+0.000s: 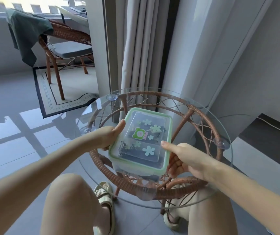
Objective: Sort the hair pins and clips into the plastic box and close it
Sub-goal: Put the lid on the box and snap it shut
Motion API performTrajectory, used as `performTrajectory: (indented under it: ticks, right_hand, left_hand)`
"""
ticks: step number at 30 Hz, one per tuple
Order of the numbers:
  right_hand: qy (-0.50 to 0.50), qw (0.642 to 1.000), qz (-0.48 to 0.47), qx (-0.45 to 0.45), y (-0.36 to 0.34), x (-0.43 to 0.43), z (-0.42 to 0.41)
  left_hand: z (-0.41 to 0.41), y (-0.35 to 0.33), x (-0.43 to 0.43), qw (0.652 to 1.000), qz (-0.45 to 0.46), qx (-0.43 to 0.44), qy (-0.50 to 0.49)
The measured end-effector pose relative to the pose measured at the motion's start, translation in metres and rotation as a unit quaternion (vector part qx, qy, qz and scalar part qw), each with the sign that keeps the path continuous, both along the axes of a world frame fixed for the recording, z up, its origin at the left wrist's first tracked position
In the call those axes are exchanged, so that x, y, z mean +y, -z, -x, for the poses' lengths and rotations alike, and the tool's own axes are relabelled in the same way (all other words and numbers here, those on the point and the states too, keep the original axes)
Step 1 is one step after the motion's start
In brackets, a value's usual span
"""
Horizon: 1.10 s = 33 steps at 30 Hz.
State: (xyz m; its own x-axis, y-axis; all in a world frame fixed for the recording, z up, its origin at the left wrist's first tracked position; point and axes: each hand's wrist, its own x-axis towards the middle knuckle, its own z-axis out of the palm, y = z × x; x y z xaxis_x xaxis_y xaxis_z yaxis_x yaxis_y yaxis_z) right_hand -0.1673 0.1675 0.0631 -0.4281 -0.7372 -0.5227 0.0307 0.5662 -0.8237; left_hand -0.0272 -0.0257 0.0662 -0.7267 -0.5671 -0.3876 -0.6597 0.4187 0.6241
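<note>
A clear plastic box [141, 160] with a green-rimmed lid [169, 133] sits above the round glass table [227, 160]. The lid lies on the box and carries flower stickers and a green bear sticker. Dark hair pins [129, 150] and clips show dimly through the lid. My left hand [111, 136] grips the box's left side, thumb along the lid's edge. My right hand [181, 156] holds the right side, thumb on the lid's rim and fingers curled under. Whether the box rests on the glass or is lifted I cannot tell.
The glass top lies on a brown wicker frame [202, 116] with suction cups. My knees and sandalled feet [105, 199] are beneath it. Grey curtains [144, 56] hang behind the table. A wicker chair [64, 48] draped with green cloth stands on a rug at the far left.
</note>
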Motion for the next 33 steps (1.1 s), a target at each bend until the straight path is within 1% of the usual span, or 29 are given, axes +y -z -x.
performTrajectory:
  ticks: [3,5,6,8,10,13,16,17,18,19,20,21,23,24,25,26,28,30,33]
  right_hand:
    - [0.030,0.996,0.037,-0.080,0.002,-0.006,-0.025]
    - [0.064,0.990,0.066,-0.106,0.005,-0.016,-0.046]
    - [0.079,0.987,0.080,-0.113,0.008,-0.023,-0.057]
    - [0.097,0.982,0.099,-0.127,0.013,-0.037,-0.081]
    - [0.089,0.980,0.113,-0.139,0.018,-0.052,-0.107]
    - [0.050,0.978,0.140,-0.143,0.019,-0.072,-0.140]
    - [-0.023,0.979,0.141,-0.146,0.013,-0.090,-0.157]
    - [-0.054,0.981,0.138,-0.124,0.011,-0.097,-0.156]
    - [-0.073,0.984,0.139,-0.082,0.010,-0.103,-0.153]
    - [-0.075,0.986,0.147,-0.016,0.009,-0.108,-0.145]
    - [-0.064,0.983,0.155,0.069,0.010,-0.113,-0.133]
    - [-0.049,0.972,0.156,0.168,0.013,-0.115,-0.117]
    - [-0.010,0.926,0.123,0.357,0.021,-0.112,-0.080]
    - [0.005,0.898,0.100,0.429,0.027,-0.109,-0.060]
    - [0.008,0.873,0.076,0.482,0.035,-0.107,-0.041]
    - [-0.005,0.853,0.050,0.520,0.042,-0.104,-0.023]
    - [-0.057,0.824,-0.008,0.563,0.058,-0.102,0.008]
    - [-0.092,0.819,-0.032,0.565,0.068,-0.099,0.033]
    - [-0.096,0.828,-0.018,0.552,0.069,-0.094,0.052]
  left_hand:
    - [-0.032,0.001,0.010,0.993,-0.005,0.072,-0.092]
    - [-0.062,0.011,0.021,0.980,-0.061,0.097,-0.162]
    - [-0.073,0.014,0.026,0.967,-0.111,0.116,-0.197]
    - [-0.092,0.021,0.033,0.930,-0.203,0.168,-0.256]
    - [-0.110,0.025,0.035,0.902,-0.243,0.228,-0.273]
    - [-0.141,0.031,0.031,0.865,-0.258,0.312,-0.295]
    - [-0.169,0.035,0.016,0.829,-0.225,0.364,-0.360]
    - [-0.177,0.036,0.009,0.813,-0.220,0.378,-0.385]
    - [-0.183,0.036,0.002,0.792,-0.222,0.396,-0.408]
    - [-0.190,0.038,-0.007,0.768,-0.228,0.412,-0.434]
    - [-0.197,0.040,-0.017,0.747,-0.227,0.429,-0.454]
    - [-0.205,0.043,-0.027,0.737,-0.214,0.441,-0.466]
    - [-0.221,0.051,-0.048,0.739,-0.171,0.450,-0.471]
    - [-0.228,0.057,-0.060,0.746,-0.150,0.446,-0.471]
    - [-0.233,0.061,-0.069,0.754,-0.138,0.436,-0.472]
    - [-0.236,0.066,-0.080,0.762,-0.133,0.422,-0.473]
    - [-0.236,0.081,-0.098,0.775,-0.142,0.390,-0.477]
    - [-0.228,0.099,-0.112,0.788,-0.157,0.356,-0.478]
    - [-0.207,0.128,-0.126,0.804,-0.180,0.314,-0.472]
